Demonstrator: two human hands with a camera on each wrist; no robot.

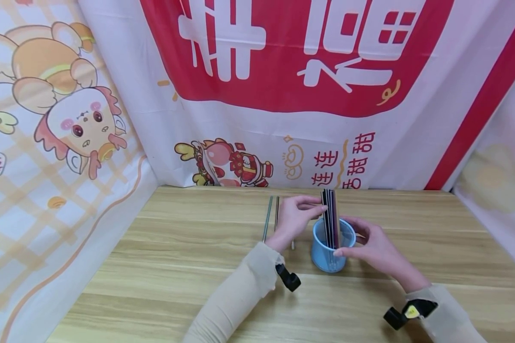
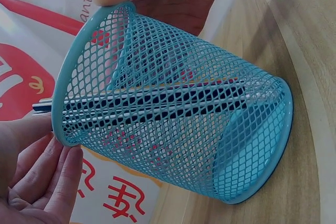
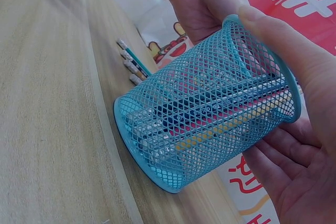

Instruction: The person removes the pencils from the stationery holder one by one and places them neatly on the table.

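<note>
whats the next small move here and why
Probably let the left hand release the pencils it pinches: their lower ends are already inside the mesh cup, which the right hand holds, and loose pencils lie on the table.

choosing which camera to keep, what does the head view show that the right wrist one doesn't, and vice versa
Only the head view: the cartoon figure on the left-hand cloth, the pale sleeves, and the upper ends of the upright pencils at the left hand's fingers.

Only the right wrist view: the cup's mesh up close, white ends of those pencils through it, and four white tips of the loose pencils together.

Both: cup, pencils inside and outside it, both hands, the right hand holding the rim, and the wooden table.
</note>
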